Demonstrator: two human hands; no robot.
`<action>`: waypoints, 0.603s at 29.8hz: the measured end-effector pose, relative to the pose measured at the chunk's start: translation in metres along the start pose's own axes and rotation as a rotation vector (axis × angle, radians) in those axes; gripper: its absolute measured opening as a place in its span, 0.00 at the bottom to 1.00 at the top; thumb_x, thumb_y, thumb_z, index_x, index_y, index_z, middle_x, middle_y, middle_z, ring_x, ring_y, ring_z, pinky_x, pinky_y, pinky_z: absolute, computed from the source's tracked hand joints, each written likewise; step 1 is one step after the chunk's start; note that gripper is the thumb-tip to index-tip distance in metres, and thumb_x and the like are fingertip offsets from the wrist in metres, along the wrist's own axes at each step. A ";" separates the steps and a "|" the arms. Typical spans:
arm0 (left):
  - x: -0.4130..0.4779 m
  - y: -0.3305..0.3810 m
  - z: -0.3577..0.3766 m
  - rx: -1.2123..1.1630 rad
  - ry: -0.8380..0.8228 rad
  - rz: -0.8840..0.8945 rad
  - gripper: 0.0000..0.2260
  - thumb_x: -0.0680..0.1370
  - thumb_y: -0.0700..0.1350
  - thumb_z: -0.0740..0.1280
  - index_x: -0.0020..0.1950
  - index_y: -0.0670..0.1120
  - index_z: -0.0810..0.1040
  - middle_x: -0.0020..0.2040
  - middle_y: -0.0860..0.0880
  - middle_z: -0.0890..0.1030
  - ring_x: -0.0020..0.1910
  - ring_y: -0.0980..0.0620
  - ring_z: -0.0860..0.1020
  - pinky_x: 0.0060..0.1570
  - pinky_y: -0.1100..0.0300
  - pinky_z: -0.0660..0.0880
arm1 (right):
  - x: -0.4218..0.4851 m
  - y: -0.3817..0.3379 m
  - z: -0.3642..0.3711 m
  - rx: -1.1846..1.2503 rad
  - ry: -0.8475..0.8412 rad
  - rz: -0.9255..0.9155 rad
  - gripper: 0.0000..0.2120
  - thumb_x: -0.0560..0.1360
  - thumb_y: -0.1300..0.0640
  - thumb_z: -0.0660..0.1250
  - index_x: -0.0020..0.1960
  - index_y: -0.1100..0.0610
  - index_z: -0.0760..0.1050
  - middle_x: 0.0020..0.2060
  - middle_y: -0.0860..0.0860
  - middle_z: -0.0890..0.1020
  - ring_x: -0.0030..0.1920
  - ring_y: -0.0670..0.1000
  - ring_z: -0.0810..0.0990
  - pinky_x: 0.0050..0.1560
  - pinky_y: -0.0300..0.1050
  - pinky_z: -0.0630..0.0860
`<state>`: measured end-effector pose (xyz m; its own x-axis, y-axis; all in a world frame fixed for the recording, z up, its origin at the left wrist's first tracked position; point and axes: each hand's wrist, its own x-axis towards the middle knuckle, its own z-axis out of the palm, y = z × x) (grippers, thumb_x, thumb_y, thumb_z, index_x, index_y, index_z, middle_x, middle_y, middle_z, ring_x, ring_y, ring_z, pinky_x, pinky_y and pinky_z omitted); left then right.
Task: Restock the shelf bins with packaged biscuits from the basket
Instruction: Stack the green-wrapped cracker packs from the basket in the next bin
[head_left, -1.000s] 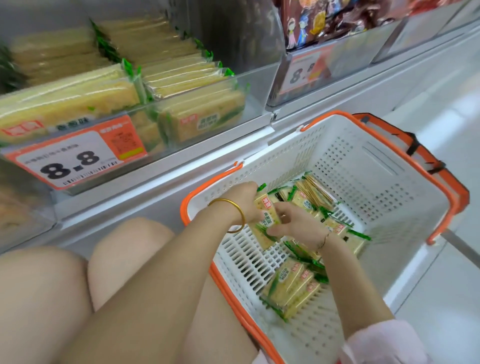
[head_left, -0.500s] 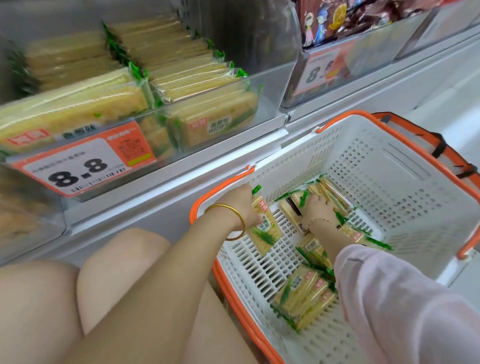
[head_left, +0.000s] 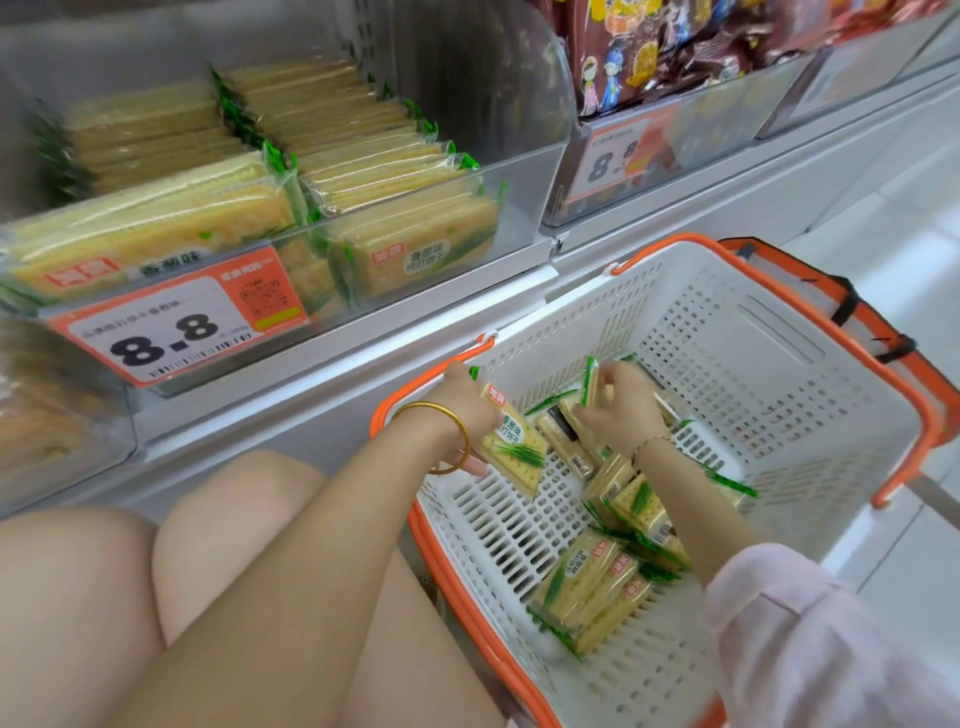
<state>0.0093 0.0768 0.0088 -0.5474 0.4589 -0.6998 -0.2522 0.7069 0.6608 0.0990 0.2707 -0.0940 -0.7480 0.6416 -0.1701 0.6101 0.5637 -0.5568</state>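
- The left hand (head_left: 467, 410) was inside the basket (head_left: 779, 332) near its left wall, gripping a biscuit packet (head_left: 511, 449). Its fingers were curled round the packet's near edge, mostly hidden behind the wrapper, with one fingertip showing below.
- That packet was tilted, label facing up, and held clear of the basket floor.
- The right hand (head_left: 623, 410) was just to the right, fingers bent and drawn together, pinching a second packet (head_left: 589, 382) that stood on edge with its green end uppermost.
- Loose packets (head_left: 587, 587) lay scattered over the basket's slotted floor, some under the right forearm and a small pile nearer the camera (all in the same yellow and green wrapper).
- The basket was white with an orange rim and sat on the floor against the base of the shelving.
- Above it to the left, a clear shelf bin (head_left: 519, 218) held stacked packets (head_left: 363, 156) in rows, filling its left and middle parts.
- A price tag (head_left: 171, 327) reading 8.8 was fixed to the bin's front.
- A gold bangle (head_left: 441, 415) circled the left wrist, and a pale pink sleeve (head_left: 805, 623) covered the right upper arm.
- A neighbouring bin (head_left: 727, 124) to the right held brown wrapped goods.
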 end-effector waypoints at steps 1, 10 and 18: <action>0.001 0.000 0.000 -0.030 0.009 -0.004 0.27 0.80 0.39 0.61 0.75 0.49 0.51 0.69 0.43 0.67 0.36 0.47 0.79 0.36 0.52 0.81 | -0.007 -0.015 -0.012 0.110 -0.017 -0.046 0.25 0.70 0.51 0.73 0.62 0.58 0.68 0.54 0.52 0.76 0.57 0.52 0.73 0.55 0.46 0.73; -0.038 0.006 -0.003 -0.439 -0.073 0.078 0.17 0.77 0.60 0.60 0.58 0.50 0.73 0.45 0.46 0.82 0.39 0.47 0.83 0.45 0.48 0.81 | -0.081 -0.107 -0.051 0.005 -0.065 -0.501 0.34 0.64 0.43 0.75 0.66 0.51 0.70 0.54 0.48 0.72 0.55 0.47 0.73 0.58 0.45 0.72; -0.098 0.012 -0.038 -0.543 0.067 0.431 0.19 0.75 0.36 0.68 0.63 0.46 0.65 0.49 0.44 0.80 0.37 0.49 0.82 0.43 0.54 0.82 | -0.106 -0.156 -0.110 0.107 0.058 -0.709 0.33 0.71 0.48 0.70 0.72 0.54 0.63 0.66 0.45 0.65 0.66 0.39 0.61 0.65 0.24 0.53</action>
<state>0.0303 0.0196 0.0957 -0.7323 0.5914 -0.3377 -0.3552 0.0914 0.9303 0.1121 0.1720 0.1009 -0.9376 0.1689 0.3039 -0.0480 0.8028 -0.5943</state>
